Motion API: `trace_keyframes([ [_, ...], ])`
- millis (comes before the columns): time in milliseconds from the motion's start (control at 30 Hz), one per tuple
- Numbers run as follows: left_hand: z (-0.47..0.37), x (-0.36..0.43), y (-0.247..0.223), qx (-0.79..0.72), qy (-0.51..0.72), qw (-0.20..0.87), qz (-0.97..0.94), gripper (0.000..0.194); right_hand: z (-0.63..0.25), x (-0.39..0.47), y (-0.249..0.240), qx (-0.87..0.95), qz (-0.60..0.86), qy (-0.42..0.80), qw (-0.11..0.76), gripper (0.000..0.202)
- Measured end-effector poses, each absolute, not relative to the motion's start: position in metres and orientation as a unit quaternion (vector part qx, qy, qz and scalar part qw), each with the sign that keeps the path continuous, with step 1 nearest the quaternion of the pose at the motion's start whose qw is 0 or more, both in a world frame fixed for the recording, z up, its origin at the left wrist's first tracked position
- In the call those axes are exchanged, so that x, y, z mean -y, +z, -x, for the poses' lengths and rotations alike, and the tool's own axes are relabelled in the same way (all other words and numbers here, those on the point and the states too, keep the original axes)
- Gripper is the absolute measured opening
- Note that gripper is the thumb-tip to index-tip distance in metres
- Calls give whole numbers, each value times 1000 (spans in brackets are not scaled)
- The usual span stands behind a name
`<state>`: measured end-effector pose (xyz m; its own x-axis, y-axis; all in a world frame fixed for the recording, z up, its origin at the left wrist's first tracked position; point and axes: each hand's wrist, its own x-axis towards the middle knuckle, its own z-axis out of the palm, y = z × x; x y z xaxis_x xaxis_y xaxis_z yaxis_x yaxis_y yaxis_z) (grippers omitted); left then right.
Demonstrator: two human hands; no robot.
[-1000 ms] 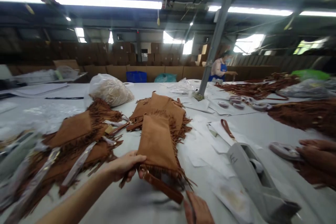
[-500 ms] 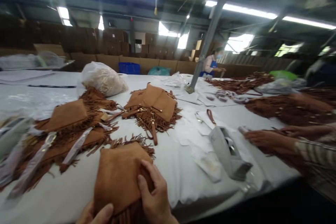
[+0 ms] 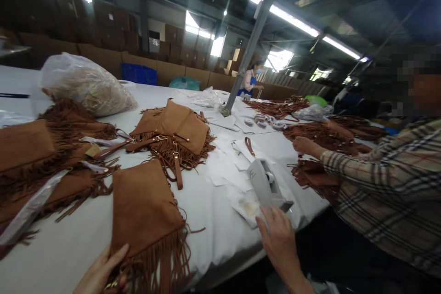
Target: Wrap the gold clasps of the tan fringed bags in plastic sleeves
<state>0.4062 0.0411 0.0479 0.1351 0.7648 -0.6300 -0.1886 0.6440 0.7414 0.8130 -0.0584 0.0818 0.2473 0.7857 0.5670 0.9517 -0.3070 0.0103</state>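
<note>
**Flat brown suede-like pouch with long fringe (image 3: 146, 206) in the left hand (image 3: 103, 271), right hand (image 3: 280, 239) open beside the grey plastic tape dispenser (image 3: 257, 179)**

Held at the lower corner, thumb on top, gold-coloured metal hardware (image 3: 114, 284) at the curled fingers; spread ahead of the left hand over the white-covered table (image 3: 205, 211), fringe towards the near edge. At the right hand, fingers loosely spread, close to the dispenser's near end; contact impossible to tell. Farther ahead of the right hand, loose white sheets (image 3: 223, 167) and a brown leather strap loop (image 3: 249, 145). Beyond the left hand, a heap of tan fringed pouches (image 3: 186, 128); to its left, more brown fringed pouches (image 3: 25, 147), with a translucent plastic bag of pale material (image 3: 87, 85) behind. Right of the right hand, a person in a plaid shirt (image 3: 386, 179), reaching over dark brown fringed pieces (image 3: 317, 174).
</note>
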Motion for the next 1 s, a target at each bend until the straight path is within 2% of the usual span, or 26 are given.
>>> trace_keyframes([
  [100,-422,-58,67,-539,347,728,-244,38,-816,37,73,586,767,-251,71,38],
  [167,-426,-67,75,-484,375,763,-207,34,-816,23,67,601,758,-248,56,41],
  [233,-421,-69,80,-424,373,806,-179,34,-818,14,68,598,750,-262,102,51],
  [333,-405,-58,82,-362,362,844,-159,35,-811,15,81,596,726,-245,239,54],
  [400,-395,-44,80,-353,353,856,-135,34,-789,22,89,578,731,-153,327,50],
  [467,-390,-30,77,-365,330,863,-113,34,-752,31,91,535,757,8,373,47],
  [567,-390,-15,71,-384,318,860,-109,34,-681,42,82,491,741,273,366,47],
  [633,-393,-10,69,-381,332,856,-108,31,-636,46,73,479,700,373,375,51],
  [767,-401,-7,70,-374,352,853,-91,28,-575,50,56,438,637,485,408,61],
  [900,-410,-6,67,-359,366,855,-72,24,-541,58,36,337,575,548,506,59],
  [1000,-421,-7,63,-361,387,846,-62,23,-531,63,22,286,540,569,550,86],
])
